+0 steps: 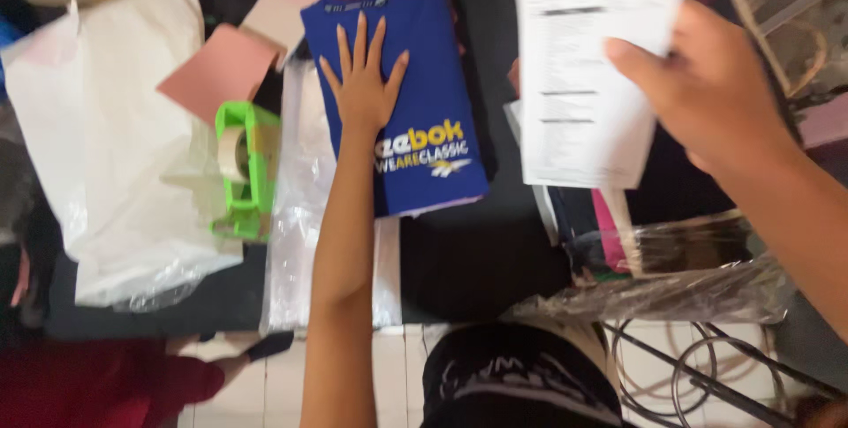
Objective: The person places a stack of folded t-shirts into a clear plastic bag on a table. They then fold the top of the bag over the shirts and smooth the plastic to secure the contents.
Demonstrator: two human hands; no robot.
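The work surface point(481, 260) is dark, almost black, and crowded; only a bare patch shows near its front edge, between the plastic wrap and the heap at the right. Below that edge, pale floor tiles point(402, 366) run across the bottom of the view, with bent metal wire hoops point(698, 375) lying on them toward the right and a dark red cloth point(97, 384) at the lower left.

The left hand point(364, 83) lies flat with fingers spread, palm down on a folded blue shirt point(424, 136) with printed lettering. The shirt sits toward the far middle of the surface, its lower end overlapping a clear plastic bag point(296, 216) that stretches to the front edge.

The right hand point(707, 83) is raised at the far right, thumb pinching a white printed sheet of paper point(592, 75) against the fingers, which are hidden behind it. The sheet hangs above a heap of packed garments in clear wrapping point(680, 278) at the right front.

A green tape dispenser point(243, 167) stands just left of the clear bag, touching a large white plastic bag point(115, 145) that covers the left part. A pink sheet of card point(216, 70) lies beyond the dispenser, over the white bag's edge. More clothing is piled along the far edge, too blurred to identify.
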